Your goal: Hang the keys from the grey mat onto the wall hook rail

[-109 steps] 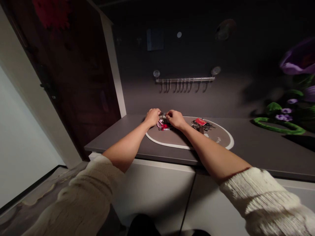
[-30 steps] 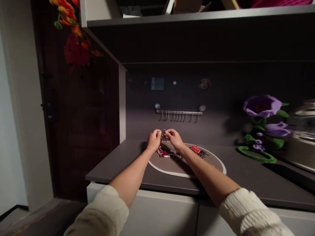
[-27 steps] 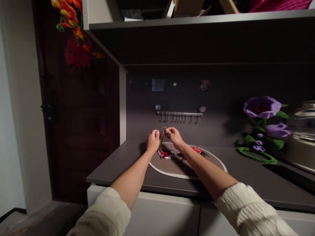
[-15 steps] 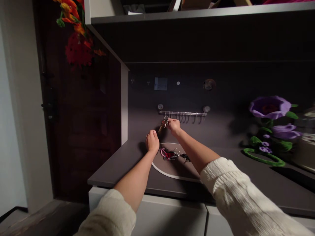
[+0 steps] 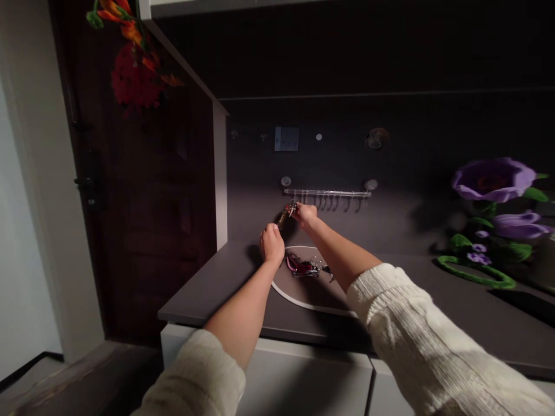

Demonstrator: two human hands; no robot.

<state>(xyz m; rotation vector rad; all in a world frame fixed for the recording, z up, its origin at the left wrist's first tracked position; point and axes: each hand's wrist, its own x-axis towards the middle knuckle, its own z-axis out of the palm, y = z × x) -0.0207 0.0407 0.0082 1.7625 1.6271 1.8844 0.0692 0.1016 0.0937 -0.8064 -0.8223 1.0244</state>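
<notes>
My right hand (image 5: pixel 306 214) pinches a bunch of keys (image 5: pixel 293 209) just below the left end of a clear hook rail (image 5: pixel 328 193). From the keys a brownish-gold tag (image 5: pixel 283 218) slants down to the left. Its lower end comes close to my left hand (image 5: pixel 272 242), whose fingers are curled closed; whether they grip the tag or anything else is hidden. Under both hands, more keys with pink and red key rings (image 5: pixel 303 268) lie on an oval brown mat (image 5: pixel 306 301) with a white rim.
Purple plush flowers (image 5: pixel 494 180) with a green looped base stand on the counter (image 5: pixel 203 283) to the right. A dark door (image 5: pixel 151 219) is at the left, with red and orange flowers (image 5: pixel 136 78) before it. Overhead hangs a cabinet (image 5: pixel 329 52).
The view has tilted downward and shifted slightly left. The keys have risen nearer the hook rail, and the tag now reaches closer to my left hand.
</notes>
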